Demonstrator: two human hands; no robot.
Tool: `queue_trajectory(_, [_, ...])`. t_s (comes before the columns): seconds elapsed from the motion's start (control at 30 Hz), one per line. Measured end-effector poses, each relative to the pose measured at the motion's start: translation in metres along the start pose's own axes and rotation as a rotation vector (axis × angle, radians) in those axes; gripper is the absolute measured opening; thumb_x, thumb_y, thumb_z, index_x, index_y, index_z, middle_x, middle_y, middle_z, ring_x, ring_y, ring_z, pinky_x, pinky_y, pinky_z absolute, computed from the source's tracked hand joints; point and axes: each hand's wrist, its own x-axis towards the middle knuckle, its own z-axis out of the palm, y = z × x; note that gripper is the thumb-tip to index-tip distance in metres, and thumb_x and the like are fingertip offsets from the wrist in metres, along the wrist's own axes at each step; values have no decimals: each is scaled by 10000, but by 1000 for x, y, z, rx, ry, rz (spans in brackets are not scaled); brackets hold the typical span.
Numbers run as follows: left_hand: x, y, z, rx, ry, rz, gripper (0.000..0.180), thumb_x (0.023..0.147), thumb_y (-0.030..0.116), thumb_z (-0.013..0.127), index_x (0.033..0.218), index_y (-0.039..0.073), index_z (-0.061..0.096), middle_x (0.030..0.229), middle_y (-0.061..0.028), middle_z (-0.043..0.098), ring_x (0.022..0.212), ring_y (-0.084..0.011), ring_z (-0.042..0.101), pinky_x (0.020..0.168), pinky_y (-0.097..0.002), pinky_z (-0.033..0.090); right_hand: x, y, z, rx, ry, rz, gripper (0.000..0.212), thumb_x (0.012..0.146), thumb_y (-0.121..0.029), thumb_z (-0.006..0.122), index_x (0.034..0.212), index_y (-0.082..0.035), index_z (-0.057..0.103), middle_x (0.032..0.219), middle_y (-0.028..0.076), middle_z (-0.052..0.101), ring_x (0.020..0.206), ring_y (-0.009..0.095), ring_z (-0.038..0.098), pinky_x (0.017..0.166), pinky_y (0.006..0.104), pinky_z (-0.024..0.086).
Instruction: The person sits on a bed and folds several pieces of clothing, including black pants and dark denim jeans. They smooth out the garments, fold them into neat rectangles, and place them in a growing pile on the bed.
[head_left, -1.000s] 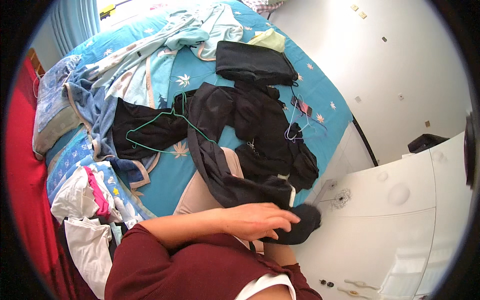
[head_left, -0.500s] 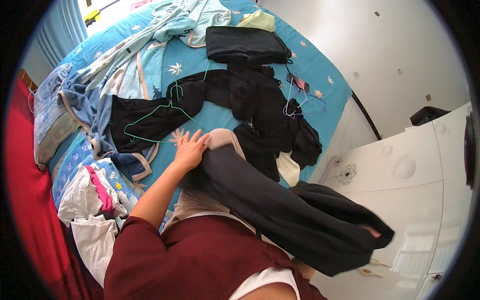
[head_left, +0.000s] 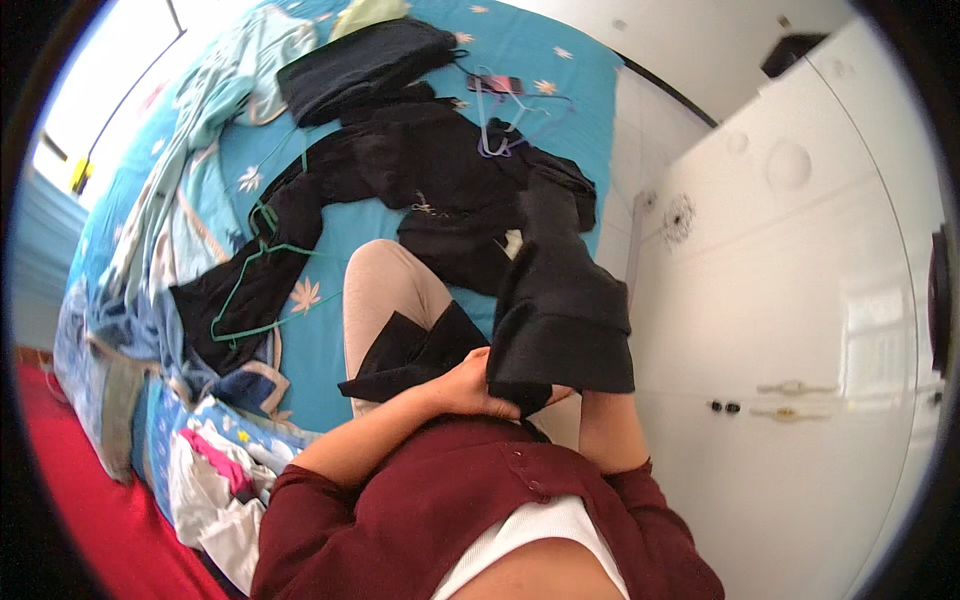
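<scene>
A pair of black trousers (head_left: 561, 320), as its long tube-like parts suggest, hangs in front of my body. One part drapes over my right forearm, and another piece of black cloth lies across my raised left knee. My left hand (head_left: 470, 388) reaches in from the left and grips the dark fabric close to my waist. Only a sliver of my right hand (head_left: 562, 393) shows below the cloth's lower edge; its fingers are hidden. Beyond my knee, a black hooded-looking garment (head_left: 390, 160) lies spread on the bed.
The blue bed (head_left: 340, 232) carries a green hanger (head_left: 262, 248), pale hangers (head_left: 495, 130), a phone (head_left: 495, 84) and a folded black garment (head_left: 365, 68). Blankets (head_left: 180, 210) and white clothes (head_left: 205, 490) lie on the left. A white wardrobe (head_left: 770, 300) stands to the right.
The trousers have swung from the lower right to upright before me. My left hand has moved down and right, from my knee to my waist. The view has turned rightward.
</scene>
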Motion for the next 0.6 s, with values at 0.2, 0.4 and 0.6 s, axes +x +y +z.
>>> queue_trajectory(0.2, [2,-6,-38,-399,603,-591,512,693,-26,669,1138,-37,415,1092,-160,540,1008,-234,533,879,-337,430,32,66,-6,349,70,52,488,814,-192,606,1252,-60,436,1197,100,518,1090,236,493,924,324,388])
queue_trajectory(0.4, [-28,62,-185,-415,1088,70,181,814,-29,477,962,13,573,1036,-133,588,945,-232,574,868,-347,469,46,130,50,374,79,-20,534,814,-166,607,1292,-50,398,1224,109,503,1117,238,477,956,317,365])
queue_trajectory(0.6, [-27,170,-210,1283,980,528,127,754,-20,596,865,23,553,1055,-155,590,982,-284,572,893,-382,457,43,170,128,276,188,-89,582,815,-139,607,1332,-40,361,1251,118,489,1144,240,461,988,309,342])
